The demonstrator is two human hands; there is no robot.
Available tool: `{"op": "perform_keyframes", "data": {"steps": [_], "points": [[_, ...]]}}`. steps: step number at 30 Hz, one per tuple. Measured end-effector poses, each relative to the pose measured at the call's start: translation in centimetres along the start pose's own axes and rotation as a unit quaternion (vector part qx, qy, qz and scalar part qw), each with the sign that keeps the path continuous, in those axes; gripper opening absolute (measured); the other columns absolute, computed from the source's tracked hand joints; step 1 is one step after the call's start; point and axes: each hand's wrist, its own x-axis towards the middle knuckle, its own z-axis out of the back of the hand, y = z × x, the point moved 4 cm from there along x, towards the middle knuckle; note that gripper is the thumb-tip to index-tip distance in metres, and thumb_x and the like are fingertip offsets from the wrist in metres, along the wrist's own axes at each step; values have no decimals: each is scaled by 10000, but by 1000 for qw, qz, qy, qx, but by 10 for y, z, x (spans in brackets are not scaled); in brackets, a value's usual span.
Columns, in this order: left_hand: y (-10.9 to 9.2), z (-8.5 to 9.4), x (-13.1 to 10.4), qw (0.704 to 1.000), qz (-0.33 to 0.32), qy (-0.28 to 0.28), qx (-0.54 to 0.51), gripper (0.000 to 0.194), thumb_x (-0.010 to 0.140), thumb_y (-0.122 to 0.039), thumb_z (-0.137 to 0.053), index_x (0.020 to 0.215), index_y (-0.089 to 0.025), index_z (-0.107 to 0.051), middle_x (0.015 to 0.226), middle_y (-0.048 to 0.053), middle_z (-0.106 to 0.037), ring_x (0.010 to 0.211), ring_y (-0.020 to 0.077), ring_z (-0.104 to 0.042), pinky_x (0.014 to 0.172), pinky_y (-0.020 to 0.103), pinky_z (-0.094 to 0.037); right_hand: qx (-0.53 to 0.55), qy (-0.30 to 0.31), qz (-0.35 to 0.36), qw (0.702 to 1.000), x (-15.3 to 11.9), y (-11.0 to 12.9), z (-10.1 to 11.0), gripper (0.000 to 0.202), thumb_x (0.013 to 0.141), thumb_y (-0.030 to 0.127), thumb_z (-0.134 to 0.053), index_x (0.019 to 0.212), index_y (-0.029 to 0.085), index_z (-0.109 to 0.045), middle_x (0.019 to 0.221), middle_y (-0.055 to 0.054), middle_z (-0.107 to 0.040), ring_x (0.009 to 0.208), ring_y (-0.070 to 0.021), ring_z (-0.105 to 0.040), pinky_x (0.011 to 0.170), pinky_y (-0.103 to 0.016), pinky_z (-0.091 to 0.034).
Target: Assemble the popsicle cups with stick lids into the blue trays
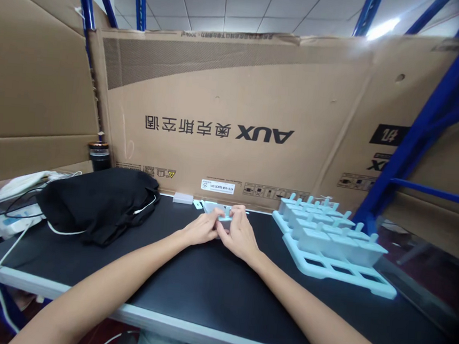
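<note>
My left hand [200, 229] and my right hand [241, 234] meet over the middle of the black table. Between them they grip a small ice pop mold [224, 218] with a light blue lid and a short stick handle; the fingers cover much of it. Just behind lie a pale translucent piece [210, 207] and a small light blue part [197, 204], too small to make out. To the right, several lidded ice pop molds [322, 241] stand upright in a light blue rack [305, 267], handles pointing up.
A black cloth bundle [98, 200] with white cables lies on the left, beside a white power strip [18, 220]. A dark jar [99, 156] stands behind it. A whitish block [183, 198] rests near the cardboard wall [220, 96]. Blue shelf posts [409, 139] frame the table.
</note>
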Motion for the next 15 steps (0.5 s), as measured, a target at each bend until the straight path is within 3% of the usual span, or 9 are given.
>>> {"op": "perform_keyframes", "data": {"steps": [7, 15], "points": [[2, -4, -1, 1000, 7, 3, 8, 380, 902, -413, -490, 1186, -193, -366, 675, -35, -496, 577, 183, -561, 636, 309, -476, -45, -24, 2, 999, -1, 6, 5, 225, 858, 360, -505, 937, 194, -376, 971, -115, -465, 863, -250, -473, 721, -427, -458], [-1, -5, -3, 999, 10, 5, 47, 352, 906, -335, -473, 1201, -196, -340, 781, 14, -592, 650, 209, -629, 661, 327, -493, -48, -11, 13, 999, -8, 7, 3, 247, 893, 349, -462, 1053, 179, -380, 1007, -143, -522, 901, -274, -546, 701, -411, -486]]}}
